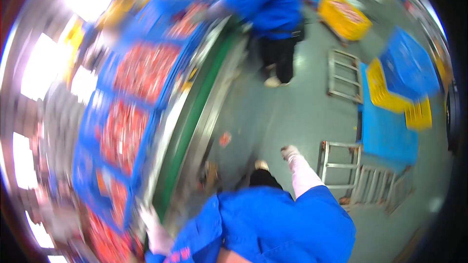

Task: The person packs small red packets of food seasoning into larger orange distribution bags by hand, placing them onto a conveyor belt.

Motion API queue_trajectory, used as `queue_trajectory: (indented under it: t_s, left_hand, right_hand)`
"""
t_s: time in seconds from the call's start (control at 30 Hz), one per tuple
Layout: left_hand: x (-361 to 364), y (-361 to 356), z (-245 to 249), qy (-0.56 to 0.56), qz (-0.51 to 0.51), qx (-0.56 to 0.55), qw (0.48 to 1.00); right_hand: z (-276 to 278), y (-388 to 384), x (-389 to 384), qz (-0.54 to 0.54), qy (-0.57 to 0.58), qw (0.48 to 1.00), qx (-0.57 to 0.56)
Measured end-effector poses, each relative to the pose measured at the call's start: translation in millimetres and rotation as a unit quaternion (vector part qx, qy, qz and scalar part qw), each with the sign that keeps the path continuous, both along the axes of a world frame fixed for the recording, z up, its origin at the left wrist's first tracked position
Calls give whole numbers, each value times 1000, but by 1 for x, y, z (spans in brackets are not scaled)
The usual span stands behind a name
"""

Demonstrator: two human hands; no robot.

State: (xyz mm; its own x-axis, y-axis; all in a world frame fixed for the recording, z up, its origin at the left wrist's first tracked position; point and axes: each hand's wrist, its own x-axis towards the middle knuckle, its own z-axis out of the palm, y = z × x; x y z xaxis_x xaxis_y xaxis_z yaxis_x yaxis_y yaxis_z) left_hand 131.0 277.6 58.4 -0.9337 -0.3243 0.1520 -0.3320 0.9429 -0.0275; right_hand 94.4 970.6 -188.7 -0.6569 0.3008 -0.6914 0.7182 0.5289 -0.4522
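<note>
1. Blue crate [83, 178], red packets [118, 202] inside, beside the line's green strip [187, 124].
2. Left hand [147, 215] at crate's near edge; grip blurred, can't tell.
3. Right hand [290, 152] over floor, looks empty; finger spread unclear.
4. Seems a reach/steadying step; moving left hand calls for rim clearance.
5. Co-worker [275, 7] blocks walkway ahead; metal frame [341, 165] right.

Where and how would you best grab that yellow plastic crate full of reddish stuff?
I'd grip the yellow plastic crate by two opposite rims, reaching from above and outside: its top is open, its edges look exposed, and the reddish contents fill the middle.
</note>
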Motion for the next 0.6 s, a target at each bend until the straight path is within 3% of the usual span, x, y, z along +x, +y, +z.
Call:
queue_trajectory:
  t_s: [0.03,0.07,0.1,0.2,0.3,0.33,0.37,0.43,0.53,0.57,0.6]
  left_hand:
    - [1,18,10,66,-106,67,990]
    - [-3,11,-13,72,-116,-62,989]
    - [-53,23,-10,89,-174,-66,978]
    - [-117,68,-23,-51,-221,-11,974]
    - [-109,95,-48,-217,-205,46,953]
    - [-135,111,-62,-218,-250,129,934]
    - [-157,131,-70,-255,-247,113,928]
    - [-156,186,-65,-222,-173,141,949]
    - [-150,182,-73,-225,-159,138,951]
    - [-139,180,-67,-253,-139,124,949]
    - [-130,180,-62,-262,-106,91,955]
  right_hand:
    - [-20,-2,-7,18,38,999,6]
    - [0,-7,-9,27,58,998,17]
    - [11,-16,-3,-16,89,996,14]
    - [48,-35,61,-151,163,970,-98]
    - [17,-48,167,-221,145,963,-60]
    - [-5,-54,214,-266,125,953,-66]
    - [-44,-58,264,-235,60,970,24]
    - [-46,-68,381,-319,-95,943,-26]
    - [-124,-109,572,-388,-269,881,20]
    - [17,-111,563,-443,-282,851,14]
    - [45,-112,580,-482,-316,817,-12]
